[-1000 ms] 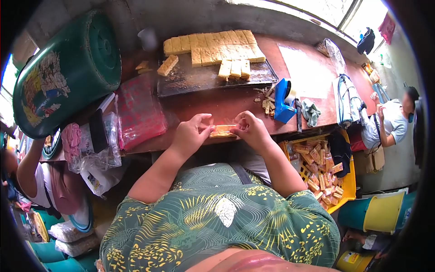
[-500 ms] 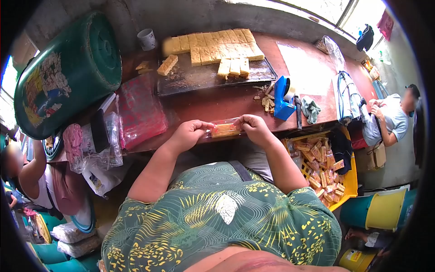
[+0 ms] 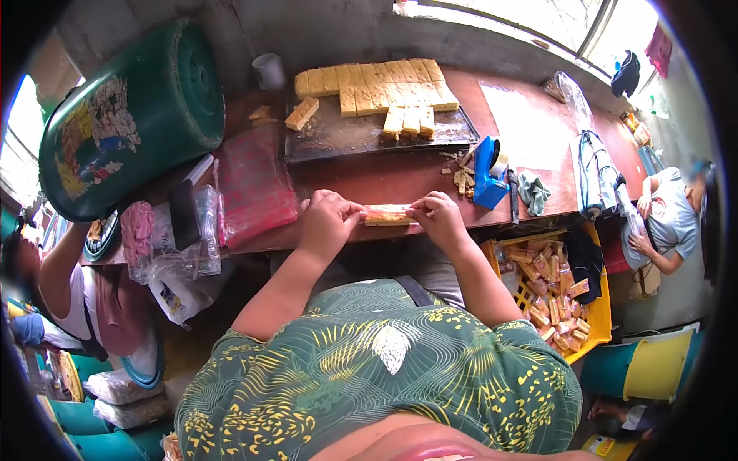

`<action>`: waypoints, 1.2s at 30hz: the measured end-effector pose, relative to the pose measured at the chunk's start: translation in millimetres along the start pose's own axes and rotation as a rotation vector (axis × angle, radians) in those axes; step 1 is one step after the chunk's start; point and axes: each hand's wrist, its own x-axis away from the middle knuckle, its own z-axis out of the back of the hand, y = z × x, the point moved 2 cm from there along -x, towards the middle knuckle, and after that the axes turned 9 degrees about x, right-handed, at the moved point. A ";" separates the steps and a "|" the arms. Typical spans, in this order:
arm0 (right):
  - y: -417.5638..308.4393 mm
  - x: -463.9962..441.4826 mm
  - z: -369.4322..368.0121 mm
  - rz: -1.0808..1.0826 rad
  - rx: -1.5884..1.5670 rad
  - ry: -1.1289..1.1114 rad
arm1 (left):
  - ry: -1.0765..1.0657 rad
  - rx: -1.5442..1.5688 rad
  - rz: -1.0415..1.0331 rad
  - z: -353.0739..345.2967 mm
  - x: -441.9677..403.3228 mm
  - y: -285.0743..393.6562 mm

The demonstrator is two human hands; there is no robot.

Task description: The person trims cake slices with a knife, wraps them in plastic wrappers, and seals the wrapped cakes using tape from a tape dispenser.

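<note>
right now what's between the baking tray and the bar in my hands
Just a bare stretch of reddish tabletop lies between the baking tray and the wrapped bar held by your left hand and right hand, as the head view shows.

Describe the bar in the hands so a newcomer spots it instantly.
Find the red-brown table, then its near edge, in front of the dark tray. There, a golden bar in clear wrap is between the left hand and right hand. Unlike the slices on the tray or the pieces piled in the yellow crate, it alone is held.
</note>
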 end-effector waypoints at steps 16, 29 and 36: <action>4.7 -6.6 8.7 0.037 0.301 -0.011 | -0.228 -0.058 0.171 -6.0 -10.6 -24.1; -5.3 15.3 9.1 0.180 0.462 -0.179 | -0.468 -0.420 -0.163 -9.9 -0.1 -6.7; -25.8 15.8 -4.1 0.198 0.747 -0.024 | -0.173 -0.495 -0.241 -27.4 5.9 -5.4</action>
